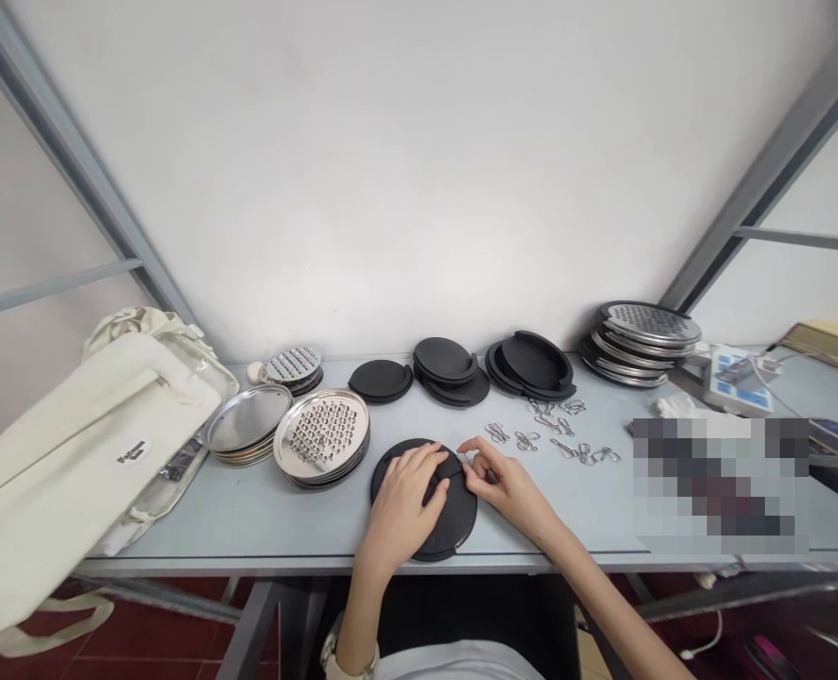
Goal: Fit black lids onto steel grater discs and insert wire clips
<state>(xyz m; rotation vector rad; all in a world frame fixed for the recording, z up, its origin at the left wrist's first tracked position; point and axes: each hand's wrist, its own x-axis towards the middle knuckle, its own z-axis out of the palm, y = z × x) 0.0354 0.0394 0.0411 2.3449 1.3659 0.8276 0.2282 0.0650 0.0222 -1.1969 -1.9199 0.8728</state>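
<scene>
A round black plastic lid [453, 524] lies flat on the grey table [283, 519] near its front edge. My left hand [405, 499] rests on top of the lid, fingers curled and pressing it down. My right hand [502, 475] is at the lid's upper right rim, fingers pinched on a small metal wire clip [465, 458]. Several loose wire clips [556, 430] lie scattered just to the right.
Stacks of perforated steel grater discs [321, 434] and plain steel discs [247, 420] sit at left. Black lids [528, 364] are stacked along the wall. More steel discs [641, 335] stand at back right. A cream bag [71, 444] covers the left end.
</scene>
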